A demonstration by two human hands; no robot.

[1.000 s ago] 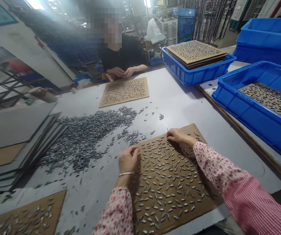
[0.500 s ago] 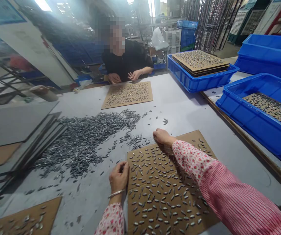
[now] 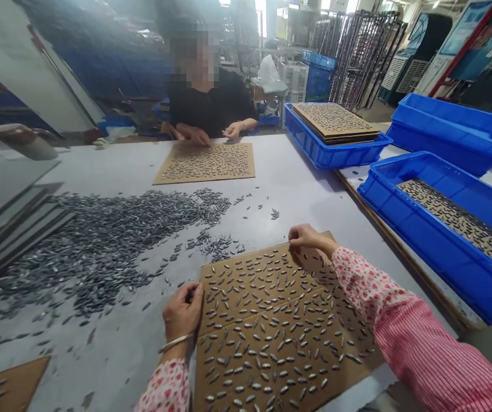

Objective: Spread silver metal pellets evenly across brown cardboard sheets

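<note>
A brown cardboard sheet (image 3: 267, 315) lies in front of me, covered with small spindle-shaped grey metal pieces laid apart from each other. My left hand (image 3: 182, 315), with a bangle at the wrist, is closed at the sheet's left edge, thumb and fingertips against it. Over the far edge, towards the right corner, my right hand (image 3: 306, 237) is pinched with fingertips pointing down. Whatever is between those fingertips is too small or hidden to make out. A large heap of the same metal pieces (image 3: 143, 220) spreads across the white table to the left, with a smaller cluster (image 3: 218, 246) beyond the sheet.
Across the table a person (image 3: 211, 109) has both hands by another covered cardboard sheet (image 3: 207, 161). Blue crates (image 3: 332, 151) stand at the right, one bearing stacked sheets. Thin boards (image 3: 18, 229) are piled at left. A cardboard corner (image 3: 18, 377) shows at lower left.
My right hand went left beyond the sheet's far edge, then came back right over it. My left hand moved from above the sheet to its left edge. The view has shifted.
</note>
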